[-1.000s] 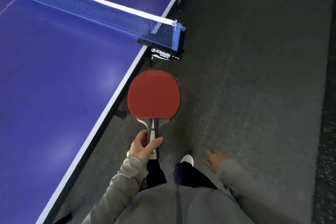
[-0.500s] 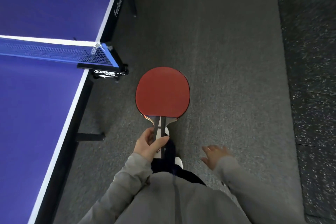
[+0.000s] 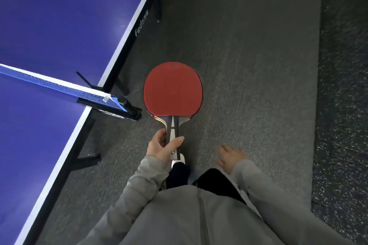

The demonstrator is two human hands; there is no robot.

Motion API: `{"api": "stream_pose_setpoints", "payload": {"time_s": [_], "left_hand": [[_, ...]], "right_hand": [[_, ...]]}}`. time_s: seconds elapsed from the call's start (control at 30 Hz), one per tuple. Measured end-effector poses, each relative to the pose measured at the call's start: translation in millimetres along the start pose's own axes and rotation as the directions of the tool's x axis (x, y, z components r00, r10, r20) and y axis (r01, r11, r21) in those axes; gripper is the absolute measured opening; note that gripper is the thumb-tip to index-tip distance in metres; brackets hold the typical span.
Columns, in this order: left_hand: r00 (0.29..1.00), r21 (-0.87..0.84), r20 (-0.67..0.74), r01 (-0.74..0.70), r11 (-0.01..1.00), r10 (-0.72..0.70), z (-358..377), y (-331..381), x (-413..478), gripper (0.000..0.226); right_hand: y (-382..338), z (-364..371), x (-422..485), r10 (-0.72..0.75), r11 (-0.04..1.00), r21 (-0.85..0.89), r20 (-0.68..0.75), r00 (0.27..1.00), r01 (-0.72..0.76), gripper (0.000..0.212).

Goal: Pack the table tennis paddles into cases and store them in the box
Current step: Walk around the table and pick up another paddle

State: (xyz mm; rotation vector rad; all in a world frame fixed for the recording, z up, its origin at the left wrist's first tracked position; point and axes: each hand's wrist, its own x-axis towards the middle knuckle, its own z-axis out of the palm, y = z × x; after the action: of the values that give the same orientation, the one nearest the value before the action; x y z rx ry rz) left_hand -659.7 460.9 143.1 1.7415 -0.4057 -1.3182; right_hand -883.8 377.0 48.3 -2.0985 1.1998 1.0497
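Nearer now, the net post [image 3: 127, 105] flanks the paddle [image 3: 172, 89] gripped by left hand [image 3: 162, 148] (right hand [image 3: 231, 156] slack) above grey carpet [image 3: 249, 65].

Gripping a paddle [image 3: 172, 89] by its handle in the left hand [image 3: 161, 148], thumb laid across the front, red rubber face up and blade pointing away from the body. Holding it over grey carpet [image 3: 249, 65], just beside the white-lined edge of a blue table [image 3: 59, 26] and near the black net clamp [image 3: 127, 109] (net [image 3: 59, 85] running off to the left). Carrying nothing in the right hand [image 3: 231, 156], fingers loosely spread, low over the carpet. Farther right, dark speckled flooring [image 3: 342, 105]. At the table's top left, something pale, too blurred to name.
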Motion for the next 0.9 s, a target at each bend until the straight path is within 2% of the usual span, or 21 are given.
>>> {"api": "stream_pose_setpoints", "payload": {"time_s": [0.27, 0.5, 0.77, 0.9], "left_hand": [[0.982, -0.087, -0.179, 0.037, 0.996, -0.052, 6.9, 39.2, 57.1, 0.023], [0.927, -0.15, -0.368, 0.015, 0.989, -0.07, 38.5, 92.3, 114.1, 0.063], [0.837, -0.296, -0.54, -0.087, 0.951, -0.091, 63.8, 144.4, 164.2, 0.055], [0.777, -0.365, -0.612, -0.117, 0.924, -0.143, 52.8, 150.9, 180.1, 0.051]], "right_hand": [[15.8, -88.9, 65.1, -0.064, 0.995, -0.076, 0.007, 0.998, 0.064, 0.059], [48.8, -185.0, 133.6, -0.152, 0.976, -0.159, 0.001, 0.988, 0.151, 0.058], [83.2, -301.1, 190.6, -0.215, 0.919, -0.328, 0.053, 0.975, 0.22, 0.057], [77.9, -336.7, 214.6, -0.235, 0.907, -0.347, 0.052, 0.971, 0.238, 0.057]]}}
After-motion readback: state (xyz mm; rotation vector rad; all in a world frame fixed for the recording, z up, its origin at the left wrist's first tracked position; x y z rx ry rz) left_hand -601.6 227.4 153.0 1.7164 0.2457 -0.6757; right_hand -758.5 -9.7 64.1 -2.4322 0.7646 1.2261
